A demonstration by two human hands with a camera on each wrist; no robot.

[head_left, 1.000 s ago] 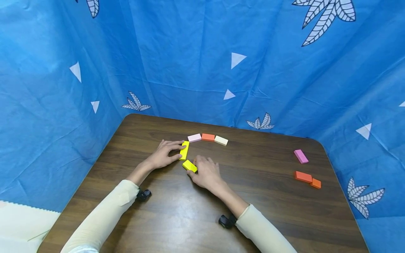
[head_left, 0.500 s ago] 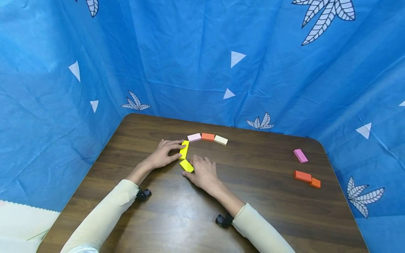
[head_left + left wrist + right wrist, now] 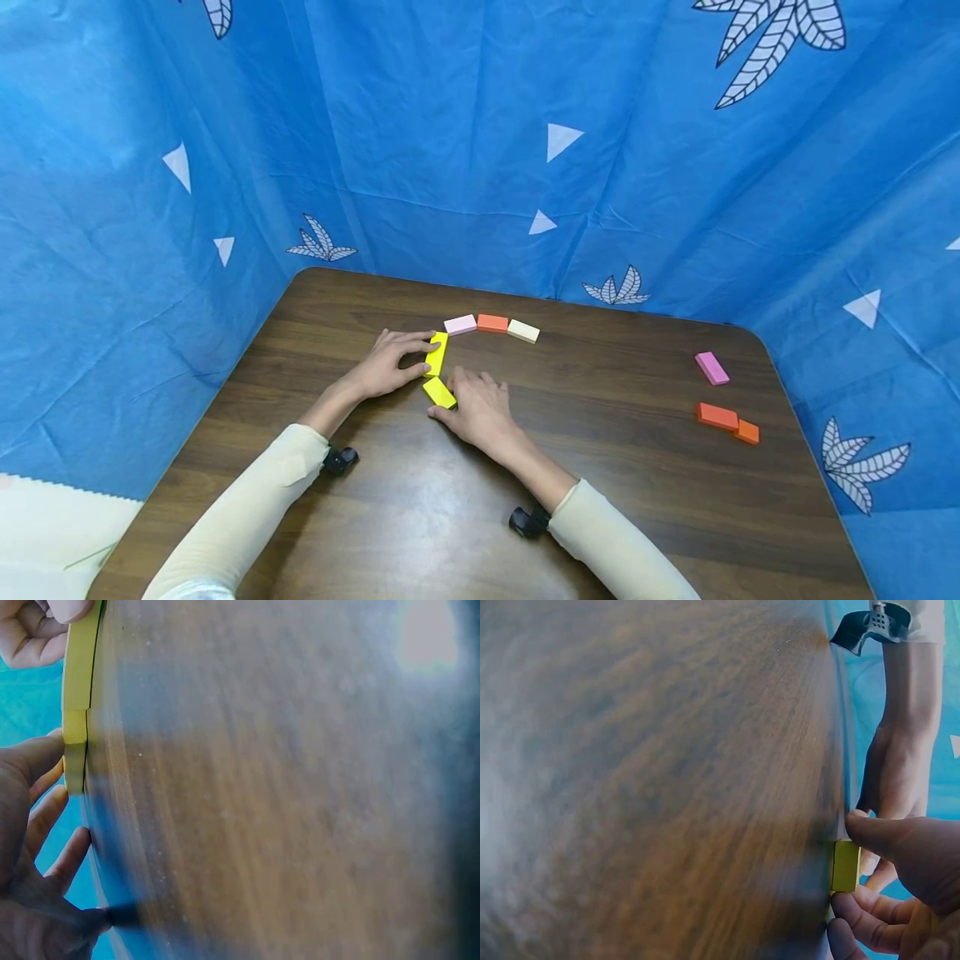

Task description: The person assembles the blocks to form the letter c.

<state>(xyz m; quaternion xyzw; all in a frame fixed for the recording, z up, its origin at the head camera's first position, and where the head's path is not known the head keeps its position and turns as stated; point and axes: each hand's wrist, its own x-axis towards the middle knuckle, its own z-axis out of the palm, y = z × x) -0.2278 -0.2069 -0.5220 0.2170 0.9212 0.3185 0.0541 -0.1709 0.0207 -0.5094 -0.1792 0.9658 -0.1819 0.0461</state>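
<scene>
My left hand (image 3: 384, 367) pinches a yellow rectangular block (image 3: 438, 357) between thumb and fingers as it lies on the table. Just nearer to me, my right hand (image 3: 483, 408) holds a second yellow block (image 3: 438, 392), set at an angle. In the right wrist view, the thumb and fingers take that block (image 3: 846, 866) from two sides. Seen from the left wrist, the two blocks line up, end against end or nearly so. At the far end of the left-hand block lie a pale pink block (image 3: 460, 325), an orange-red block (image 3: 492, 322) and a cream block (image 3: 523, 331), forming a curve.
On the right of the brown wooden table (image 3: 615, 450) lie a pink block (image 3: 712, 367), a red-orange block (image 3: 717, 416) and a smaller-looking orange block (image 3: 747, 431) touching it. A blue patterned curtain (image 3: 450, 167) borders the table's back and sides.
The right hand has slid its yellow block left and slightly away from me, up against or very near the left-hand block. My left hand has stayed put.
</scene>
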